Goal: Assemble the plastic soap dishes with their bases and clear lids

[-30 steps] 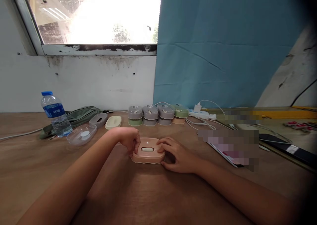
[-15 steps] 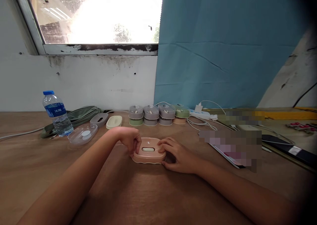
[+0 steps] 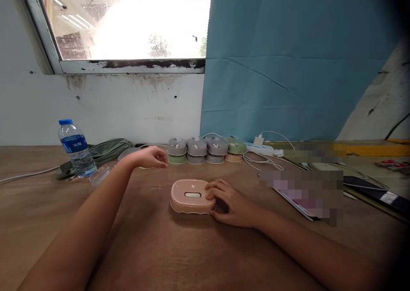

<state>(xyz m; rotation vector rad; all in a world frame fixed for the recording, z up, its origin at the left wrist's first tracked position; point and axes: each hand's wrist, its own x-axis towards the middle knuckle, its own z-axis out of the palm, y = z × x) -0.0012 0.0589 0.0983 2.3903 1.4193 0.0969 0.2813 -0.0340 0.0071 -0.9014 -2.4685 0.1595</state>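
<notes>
A pink, rounded soap box (image 3: 182, 197) lies on the wooden table in front of me, with a pale insert (image 3: 192, 195) showing in the slot on its top. My right hand (image 3: 229, 201) grips its right end, fingertips on the upper face and thumb low at the near corner. Raised to the left, beyond the box, my left hand (image 3: 150, 157) is empty, its fingers loosely bent and apart. Behind that hand and forearm, a cream-coloured lid, a grey slotted piece (image 3: 128, 153) and a clear plastic cover (image 3: 101, 173) are largely hidden.
Several grey and green stacked boxes (image 3: 196, 148) line the wall. A water bottle (image 3: 77, 148) and a green bag (image 3: 112, 150) are at the left. A power strip (image 3: 262, 148) with white cables sits behind. To the right lie a partly blurred tablet-like device (image 3: 299, 207) and a black object (image 3: 378, 192).
My left hand has left the pink soap box and moved up and to the left, now covering the cream lid. My right hand stays on the box's right end.
</notes>
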